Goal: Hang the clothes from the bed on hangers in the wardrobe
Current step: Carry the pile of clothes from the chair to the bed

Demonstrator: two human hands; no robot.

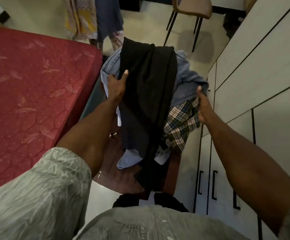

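- Head view showed my left hand (pixel 117 84) gripping the left edge of a pile of clothes (pixel 151 101), thumb curled over the black garment (pixel 149 80) on top.
- My right hand (pixel 203 105) held the pile's right side, thumb up against the denim jacket (pixel 187 80), fingers hidden beneath the cloth.
- Under the black piece lay the denim jacket, a plaid shirt (pixel 180 122) and something pale blue (pixel 128 160) hanging at the near end.
- I carried the whole pile between both hands, in the gap between the red mattress (pixel 36 84) on my left and the wardrobe (pixel 262 75) on my right. It was off the bed and near the wardrobe doors.
- Those doors, with their black handles (pixel 215 184), looked closed, and I saw no hanger anywhere.
- I judged this the carrying step: clothes gathered, nothing hung yet.
- Next I would need a free hand, so the pile had to rest somewhere or move onto one arm before I could pull a door open and reach a hanger.
- A loose black end (pixel 149 179) drooped low towards my legs, which I judged could slip or catch.
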